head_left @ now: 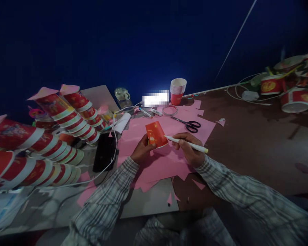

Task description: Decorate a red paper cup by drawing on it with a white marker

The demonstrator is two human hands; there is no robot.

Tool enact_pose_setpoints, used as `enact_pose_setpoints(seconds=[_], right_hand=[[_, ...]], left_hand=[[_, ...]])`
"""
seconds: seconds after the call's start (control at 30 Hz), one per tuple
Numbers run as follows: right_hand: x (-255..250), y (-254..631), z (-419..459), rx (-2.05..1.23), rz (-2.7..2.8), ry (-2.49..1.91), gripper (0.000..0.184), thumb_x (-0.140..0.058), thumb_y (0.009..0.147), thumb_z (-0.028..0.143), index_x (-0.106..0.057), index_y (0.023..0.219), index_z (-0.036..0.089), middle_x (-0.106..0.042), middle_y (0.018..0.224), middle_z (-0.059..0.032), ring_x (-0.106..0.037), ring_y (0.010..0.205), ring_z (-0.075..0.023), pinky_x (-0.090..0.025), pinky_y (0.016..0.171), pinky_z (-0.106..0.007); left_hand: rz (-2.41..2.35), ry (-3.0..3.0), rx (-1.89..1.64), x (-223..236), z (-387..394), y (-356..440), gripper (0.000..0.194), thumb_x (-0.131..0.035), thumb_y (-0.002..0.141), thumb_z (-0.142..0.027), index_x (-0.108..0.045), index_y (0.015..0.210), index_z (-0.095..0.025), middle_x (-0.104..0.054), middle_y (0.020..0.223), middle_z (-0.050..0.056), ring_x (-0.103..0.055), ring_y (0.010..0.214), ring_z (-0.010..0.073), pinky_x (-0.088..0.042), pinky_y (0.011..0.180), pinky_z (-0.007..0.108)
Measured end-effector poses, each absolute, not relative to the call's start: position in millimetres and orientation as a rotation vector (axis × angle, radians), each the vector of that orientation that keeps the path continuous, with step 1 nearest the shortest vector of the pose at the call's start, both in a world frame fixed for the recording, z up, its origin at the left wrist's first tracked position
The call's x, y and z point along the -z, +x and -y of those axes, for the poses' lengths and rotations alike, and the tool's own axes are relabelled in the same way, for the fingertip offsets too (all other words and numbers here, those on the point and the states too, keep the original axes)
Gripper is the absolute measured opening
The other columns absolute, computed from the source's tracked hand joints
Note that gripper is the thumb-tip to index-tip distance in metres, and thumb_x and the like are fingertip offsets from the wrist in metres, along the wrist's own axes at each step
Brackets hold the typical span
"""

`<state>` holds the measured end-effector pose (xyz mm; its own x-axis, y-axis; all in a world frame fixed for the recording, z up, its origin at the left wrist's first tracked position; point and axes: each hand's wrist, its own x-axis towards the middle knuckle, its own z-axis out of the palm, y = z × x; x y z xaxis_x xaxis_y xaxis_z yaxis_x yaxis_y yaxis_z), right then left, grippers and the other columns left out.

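My left hand (142, 150) grips a red paper cup (156, 134) from its lower left, thumb across its side. The cup is turned upside down or tilted, its white rim toward me, and yellow printing shows on it. In my right hand (190, 148) is a white marker pen (195, 147) held like a writing tool, its tip at the cup's right side; I cannot tell whether it touches. Both hands are over pink paper (141, 171) on the table. Black-handled scissors (192, 126) lie on that paper just beyond my right hand.
Tall stacks of decorated red cups (66, 119) with pink cones stand at left. A black phone (104, 153) with a white cable (116, 143) lies near them. Behind are nested cups (178, 94), a tape roll (169, 110) and a lidded jar (123, 97). More red cups (296, 99) are at right.
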<state>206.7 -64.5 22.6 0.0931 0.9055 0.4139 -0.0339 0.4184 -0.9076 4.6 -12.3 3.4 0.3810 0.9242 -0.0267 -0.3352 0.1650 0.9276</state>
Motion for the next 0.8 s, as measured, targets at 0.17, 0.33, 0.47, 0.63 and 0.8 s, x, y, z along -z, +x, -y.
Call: enact_pose_setpoints(seconds=[0.17, 0.33, 0.47, 0.63, 0.8], right_hand=[[-15.3, 208.3, 60.5, -0.873, 1.210, -0.876, 0.033, -0.063, 0.093, 0.049, -0.070, 0.099, 0.018, -0.068, 0.067, -0.0022, -0.065, 0.063, -0.0170, -0.056, 0.060, -0.032], [-6.5, 210.9, 56.9, -0.918, 1.152, -0.821, 0.029, -0.064, 0.094, 0.046, -0.071, 0.103, 0.019, -0.069, 0.068, -0.0020, -0.068, 0.069, -0.0187, -0.058, 0.066, -0.035], [-6.5, 211.5, 55.9, -0.942, 1.135, -0.824, 0.030, -0.064, 0.093, 0.047, -0.071, 0.101, 0.019, -0.066, 0.065, -0.0008, -0.070, 0.072, -0.0205, -0.059, 0.070, -0.038], [-9.6, 211.6, 54.7, -0.939, 1.117, -0.822, 0.029, -0.065, 0.092, 0.047, -0.071, 0.099, 0.019, -0.065, 0.063, -0.0004, -0.069, 0.071, -0.0202, -0.059, 0.069, -0.037], [-13.0, 209.8, 56.1, -0.952, 1.114, -0.768, 0.027, -0.065, 0.093, 0.046, -0.071, 0.098, 0.020, -0.064, 0.062, 0.0010, -0.069, 0.071, -0.0196, -0.060, 0.073, -0.038]], left_hand=[[-0.711, 1.008, -1.013, -2.1, 12.3, 2.7, 0.059, -0.090, 0.062, -0.036, -0.067, 0.114, -0.021, -0.068, 0.111, 0.005, -0.062, 0.102, 0.0202, -0.046, 0.097, 0.036], [-0.729, 0.973, -1.013, -3.7, 12.2, 3.5, 0.059, -0.090, 0.060, -0.036, -0.066, 0.112, -0.020, -0.069, 0.107, 0.004, -0.063, 0.098, 0.0201, -0.045, 0.094, 0.035], [-0.753, 0.934, -1.021, -7.6, 13.8, 5.8, 0.062, -0.091, 0.055, -0.035, -0.065, 0.110, -0.020, -0.069, 0.102, 0.003, -0.063, 0.095, 0.0198, -0.045, 0.094, 0.037], [-0.752, 0.928, -1.027, -9.0, 15.2, 6.2, 0.063, -0.092, 0.053, -0.034, -0.066, 0.109, -0.020, -0.069, 0.103, 0.003, -0.062, 0.096, 0.0192, -0.046, 0.094, 0.035], [-0.734, 0.940, -1.033, -5.7, 12.4, 4.7, 0.058, -0.091, 0.058, -0.034, -0.067, 0.109, -0.020, -0.070, 0.105, 0.005, -0.064, 0.098, 0.0210, -0.046, 0.095, 0.036]])
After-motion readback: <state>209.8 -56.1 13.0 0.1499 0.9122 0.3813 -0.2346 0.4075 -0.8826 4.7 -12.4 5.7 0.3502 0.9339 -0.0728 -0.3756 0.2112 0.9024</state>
